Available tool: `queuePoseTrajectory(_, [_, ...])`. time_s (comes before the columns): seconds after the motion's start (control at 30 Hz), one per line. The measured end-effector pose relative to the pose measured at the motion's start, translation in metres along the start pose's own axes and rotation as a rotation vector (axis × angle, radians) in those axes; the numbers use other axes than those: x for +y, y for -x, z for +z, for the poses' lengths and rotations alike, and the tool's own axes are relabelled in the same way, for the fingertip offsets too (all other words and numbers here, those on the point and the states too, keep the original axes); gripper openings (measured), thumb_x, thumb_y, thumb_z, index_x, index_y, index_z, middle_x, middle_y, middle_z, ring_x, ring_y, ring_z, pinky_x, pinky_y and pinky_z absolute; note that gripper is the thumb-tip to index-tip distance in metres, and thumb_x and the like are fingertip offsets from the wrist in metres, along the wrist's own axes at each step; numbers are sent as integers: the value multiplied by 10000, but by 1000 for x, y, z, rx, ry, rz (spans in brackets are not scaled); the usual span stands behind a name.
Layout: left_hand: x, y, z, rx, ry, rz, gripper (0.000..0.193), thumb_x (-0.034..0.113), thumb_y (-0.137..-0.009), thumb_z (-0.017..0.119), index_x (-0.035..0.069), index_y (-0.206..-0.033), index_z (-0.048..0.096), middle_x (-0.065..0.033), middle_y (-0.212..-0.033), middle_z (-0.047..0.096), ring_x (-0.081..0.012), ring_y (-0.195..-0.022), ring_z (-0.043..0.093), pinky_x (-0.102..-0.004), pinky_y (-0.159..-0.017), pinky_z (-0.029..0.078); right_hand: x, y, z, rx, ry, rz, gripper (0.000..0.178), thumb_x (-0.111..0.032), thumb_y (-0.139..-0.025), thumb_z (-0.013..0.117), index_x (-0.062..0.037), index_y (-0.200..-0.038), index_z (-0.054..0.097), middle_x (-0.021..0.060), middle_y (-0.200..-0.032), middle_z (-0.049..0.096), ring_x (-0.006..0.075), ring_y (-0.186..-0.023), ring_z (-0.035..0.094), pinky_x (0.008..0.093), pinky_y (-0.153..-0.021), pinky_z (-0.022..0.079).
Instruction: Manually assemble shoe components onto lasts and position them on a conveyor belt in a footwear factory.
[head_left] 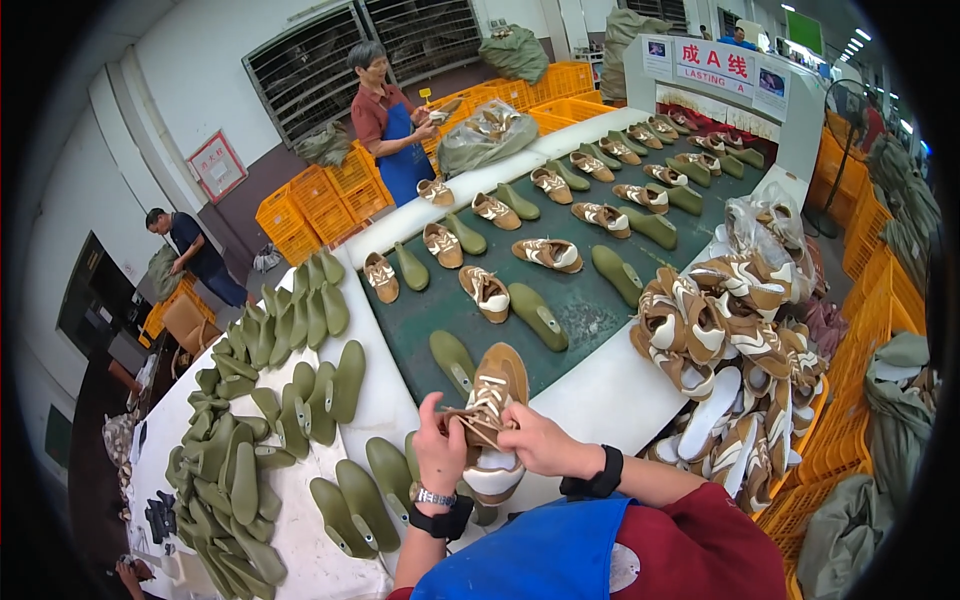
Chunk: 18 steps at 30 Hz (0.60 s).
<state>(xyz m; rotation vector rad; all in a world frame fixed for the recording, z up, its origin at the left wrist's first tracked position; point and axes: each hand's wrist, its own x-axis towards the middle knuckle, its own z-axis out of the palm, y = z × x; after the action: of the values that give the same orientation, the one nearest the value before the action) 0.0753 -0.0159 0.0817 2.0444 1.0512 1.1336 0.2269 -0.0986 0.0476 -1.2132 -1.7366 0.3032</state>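
A brown sneaker with white stripes [499, 385] stands in front of me at the near edge of the green conveyor belt [440, 315], toe pointing away. At its left collar, my left hand [440, 455] is closed with thumb and finger at the lacing. From the other side my right hand [538, 441] pinches a shoelace [478, 431] and draws it out over the shoe's opening. White lining shows in the heel. Just beyond the toe lies a green shoe last [453, 360]. More lasts [365, 505] lie beside my left forearm.
Pairs of sneakers and lasts line the belt, such as one sneaker [548, 254]. Many lasts [240, 470] cover the white table at left. Sneakers pile up [700, 320] at right beside orange crates [840, 430]. A co-worker [392, 130] handles a shoe across the belt; another person [195, 255] stands far left.
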Motion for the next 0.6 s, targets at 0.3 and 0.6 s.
queuePoseTrajectory(0.3, [13,6,14,-218,-176,443,283,-18,-705,579,1,-986,564,-152,-1028,536,-340,-963,502,-397,-831,429,-9,-9,-10,218,15,34,258,44,-776,521,-56,-1010,564,133,-932,518,318,-848,551,376,-724,472])
queuePoseTrajectory(0.6, [11,17,18,-218,-146,369,130,64,-707,654,16,-785,561,-105,-846,521,-304,-781,474,-389,-694,399,-19,-1,-12,302,-28,41,193,42,-757,571,-22,-939,581,138,-990,526,274,-816,583,328,-677,501])
